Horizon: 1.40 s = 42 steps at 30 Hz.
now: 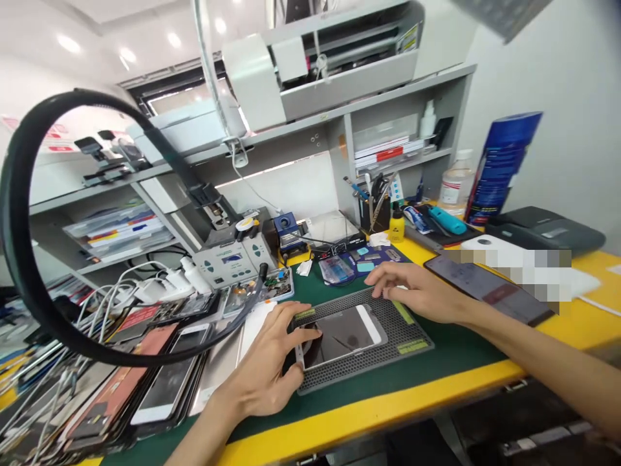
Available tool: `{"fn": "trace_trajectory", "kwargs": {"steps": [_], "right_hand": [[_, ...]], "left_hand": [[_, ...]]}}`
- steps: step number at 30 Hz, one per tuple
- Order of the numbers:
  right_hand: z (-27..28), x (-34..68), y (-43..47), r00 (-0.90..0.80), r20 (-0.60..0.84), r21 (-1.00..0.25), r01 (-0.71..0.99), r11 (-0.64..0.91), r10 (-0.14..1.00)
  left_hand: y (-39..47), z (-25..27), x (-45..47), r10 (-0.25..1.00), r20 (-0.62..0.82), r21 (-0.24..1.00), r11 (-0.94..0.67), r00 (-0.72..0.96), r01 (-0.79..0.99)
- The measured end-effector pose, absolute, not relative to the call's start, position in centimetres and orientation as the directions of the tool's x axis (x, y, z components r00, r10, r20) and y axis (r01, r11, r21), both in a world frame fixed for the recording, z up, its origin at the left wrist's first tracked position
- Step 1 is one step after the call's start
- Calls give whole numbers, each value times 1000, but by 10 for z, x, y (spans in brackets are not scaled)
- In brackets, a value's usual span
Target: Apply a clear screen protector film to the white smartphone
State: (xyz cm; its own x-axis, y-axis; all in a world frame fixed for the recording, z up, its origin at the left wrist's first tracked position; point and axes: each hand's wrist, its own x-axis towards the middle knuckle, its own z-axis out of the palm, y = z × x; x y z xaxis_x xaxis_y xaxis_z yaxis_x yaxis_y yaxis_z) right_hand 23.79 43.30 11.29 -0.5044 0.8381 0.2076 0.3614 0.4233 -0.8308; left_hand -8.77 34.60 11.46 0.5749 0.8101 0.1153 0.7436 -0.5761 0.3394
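A smartphone (339, 333) with a white frame and dark screen lies flat, screen up, on a grey perforated mat (412, 333). My left hand (274, 359) is at the phone's left end, fingers spread. Its index fingertip rests on the dark screen, and the thumb is by the near left corner. At the mat's far right corner is my right hand (412, 291), its fingers loosely bent and apart, with nothing visible in it. Whether its fingertips touch the mat, I cannot tell.
Stacked phones and phone parts (145, 382) crowd the left. A thick black hose (14, 259) loops in front of them from the grey control box (235, 259). Behind the mat stand a yellow bottle (396, 226) and a tool holder (374, 210). A large dark phone-like panel (485, 288) lies right.
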Motion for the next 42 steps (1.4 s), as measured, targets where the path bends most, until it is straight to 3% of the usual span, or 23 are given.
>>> {"fn": "trace_trajectory", "kwargs": {"steps": [7,21,42], "right_hand": [[115,239,434,-411,284,-852,307,425,866],[118,239,433,-392,347,-841,271,468,852],[116,241,434,-413,332,-831,298,470,848]], "left_hand": [[350,121,-78,780,69,261,-616,622,743],[353,143,-53,762,-23,213,-629,647,748],[354,149,-48,770,-47,190,-618,636,763]]}}
